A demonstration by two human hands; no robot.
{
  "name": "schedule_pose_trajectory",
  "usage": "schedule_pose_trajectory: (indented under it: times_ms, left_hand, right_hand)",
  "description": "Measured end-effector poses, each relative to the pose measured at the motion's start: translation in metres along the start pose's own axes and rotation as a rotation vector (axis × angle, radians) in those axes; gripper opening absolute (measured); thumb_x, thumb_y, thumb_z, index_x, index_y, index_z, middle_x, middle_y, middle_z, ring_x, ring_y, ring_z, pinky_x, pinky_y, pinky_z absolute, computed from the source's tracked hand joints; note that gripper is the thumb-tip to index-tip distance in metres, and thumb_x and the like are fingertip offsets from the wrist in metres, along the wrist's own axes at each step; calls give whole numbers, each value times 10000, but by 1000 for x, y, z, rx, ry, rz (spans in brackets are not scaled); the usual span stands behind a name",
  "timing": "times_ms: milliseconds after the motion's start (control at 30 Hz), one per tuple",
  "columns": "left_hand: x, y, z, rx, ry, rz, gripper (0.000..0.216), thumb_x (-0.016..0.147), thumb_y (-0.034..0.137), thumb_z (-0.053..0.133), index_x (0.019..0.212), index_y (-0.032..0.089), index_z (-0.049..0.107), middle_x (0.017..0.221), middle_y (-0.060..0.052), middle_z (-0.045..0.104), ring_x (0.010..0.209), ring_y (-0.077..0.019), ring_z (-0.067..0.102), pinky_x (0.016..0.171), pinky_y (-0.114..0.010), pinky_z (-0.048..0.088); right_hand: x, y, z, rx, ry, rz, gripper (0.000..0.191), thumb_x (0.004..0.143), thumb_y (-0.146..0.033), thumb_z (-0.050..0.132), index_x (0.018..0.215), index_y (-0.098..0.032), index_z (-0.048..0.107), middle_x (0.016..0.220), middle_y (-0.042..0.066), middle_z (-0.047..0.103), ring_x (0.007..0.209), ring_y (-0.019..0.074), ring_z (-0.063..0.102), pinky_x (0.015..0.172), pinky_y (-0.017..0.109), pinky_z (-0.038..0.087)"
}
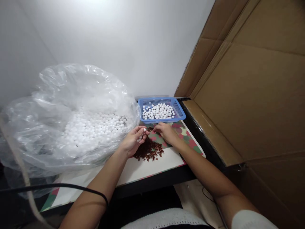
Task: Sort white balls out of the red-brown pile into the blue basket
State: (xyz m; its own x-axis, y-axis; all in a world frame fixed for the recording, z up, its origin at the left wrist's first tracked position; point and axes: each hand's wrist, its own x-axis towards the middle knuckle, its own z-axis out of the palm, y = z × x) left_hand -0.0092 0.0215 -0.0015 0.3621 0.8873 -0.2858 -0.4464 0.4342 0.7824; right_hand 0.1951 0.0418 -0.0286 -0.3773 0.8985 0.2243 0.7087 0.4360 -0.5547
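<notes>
My left hand [133,140] is curled with a small white ball [144,129] pinched at its fingertips, just above a heap of small dark red-brown pieces [149,150] on the table. My right hand [166,132] lies palm down close beside it, fingers bent toward the heap; whether it holds anything is hidden. Behind both hands stands a blue plastic basket [179,109] holding several white balls. To the left, a big clear plastic bag [59,105] lies open, full of white balls [95,127].
The table top [143,168] is white with a camouflage-pattern mat [188,136] under the right hand. A large open cardboard box [250,95] stands along the right. A black cable [59,186] crosses my left forearm. White walls close the back.
</notes>
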Motion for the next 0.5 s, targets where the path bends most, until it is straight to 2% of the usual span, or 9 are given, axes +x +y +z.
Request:
schedule_pose_trajectory:
  times_ms: [100, 233, 367, 500]
  left_hand:
    - [0, 0, -1, -25, -22, -18, 224, 775, 264, 727, 927, 118, 653, 761, -48, 600, 607, -55, 493, 458, -127, 330]
    - [-1, 0, 0, -17, -42, -30, 278, 734, 214, 762, 990, 124, 699, 820, -49, 604, 623, -42, 480, 473, -130, 331]
    - [-1, 0, 3, 55, -2, -23, 381, 686, 177, 794, 1055, 159, 703, 837, -38, 623, 619, -38, 475, 491, -145, 326]
    - [0, 0, 5, 116, 36, 0, 368, 668, 220, 810, 1017, 168, 706, 765, -19, 611, 622, -52, 485, 510, -165, 327]
  right_hand:
    - [3, 7, 2, 4, -7, 19, 186, 847, -71, 532, 837, -167, 691, 865, 46, 610, 792, 168, 566, 716, 266, 416]
    - [4, 11, 0, 57, -36, 18, 187, 826, -43, 519, 843, -168, 657, 862, 37, 591, 797, 160, 555, 720, 261, 410]
    - [4, 14, 2, 78, -29, 53, 159, 822, -65, 553, 894, -177, 640, 854, 37, 617, 829, 177, 559, 736, 275, 405]
    - [6, 19, 4, 42, -17, 106, 79, 823, -106, 605, 837, -170, 648, 818, 45, 623, 804, 181, 558, 734, 284, 398]
